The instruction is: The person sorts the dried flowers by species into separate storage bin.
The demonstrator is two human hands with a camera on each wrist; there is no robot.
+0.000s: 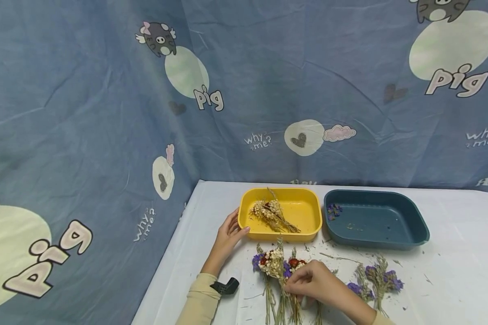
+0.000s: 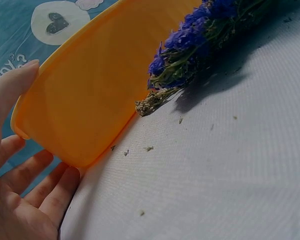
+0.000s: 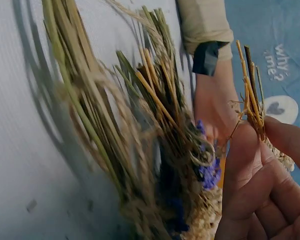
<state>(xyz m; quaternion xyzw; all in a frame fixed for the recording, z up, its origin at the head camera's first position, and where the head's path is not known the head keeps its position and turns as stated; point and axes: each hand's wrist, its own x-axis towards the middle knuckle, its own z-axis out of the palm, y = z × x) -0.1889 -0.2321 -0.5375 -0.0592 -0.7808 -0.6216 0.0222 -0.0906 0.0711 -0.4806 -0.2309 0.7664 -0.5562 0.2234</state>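
My left hand (image 1: 227, 234) rests at the near left corner of a yellow tray (image 1: 284, 236), its thumb and loosely spread fingers touching the outside. With thumb and fingers, my right hand (image 1: 319, 282) pinches the thin stems of a small cream dried-flower bunch (image 1: 273, 264). Those stems (image 3: 252, 100) stick out past the fingertips in the right wrist view, with pale blooms partly hidden behind the fingers. Beneath that hand lie tied bouquets (image 1: 269, 298) of purple, red and cream flowers. More cream dried flowers (image 1: 270, 212) lie inside the yellow tray.
Right of the yellow tray stands a dark teal tray (image 1: 378, 221) with a few purple blooms (image 1: 333, 211) in it. Loose purple sprigs (image 1: 378, 280) lie to the right of my right hand. Plant crumbs dot the white tabletop (image 1: 459, 253). A patterned blue curtain (image 1: 248, 90) hangs behind.
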